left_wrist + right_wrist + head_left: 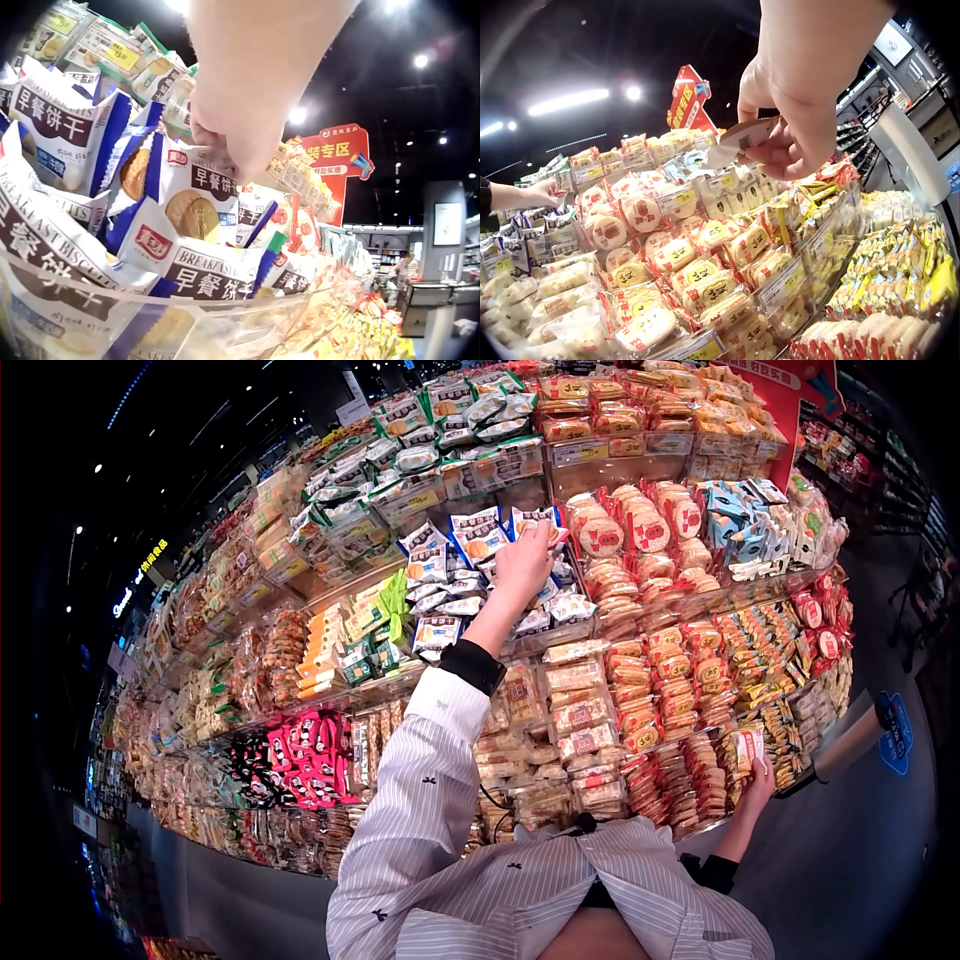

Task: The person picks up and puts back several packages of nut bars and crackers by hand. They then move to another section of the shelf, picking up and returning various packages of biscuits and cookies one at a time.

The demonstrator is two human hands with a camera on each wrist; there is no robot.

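Note:
My left hand (pixel 522 566) reaches into a bin of white and blue breakfast biscuit packets (pixel 427 562). Its fingers pinch the top edge of one biscuit packet (pixel 528 518) at the back of the bin. Seen from the left wrist, the curled fingers of that hand (pixel 217 135) overlap a packet with round biscuits printed on it (pixel 191 191). Low at the right, my right hand (pixel 757 790) holds a small white and orange snack packet (pixel 748 746). In the right wrist view the thumb and fingers grip this packet (pixel 742 141) above the shelves.
Clear plastic bin walls (pixel 262 309) divide the tiered display. Round crackers in red-trimmed wrappers (pixel 648 530) lie right of the left hand. Green-trimmed packets (pixel 450 405) are stacked above, pink and black packets (pixel 305 752) lower left. A pale post (pixel 848 745) stands beside the right hand.

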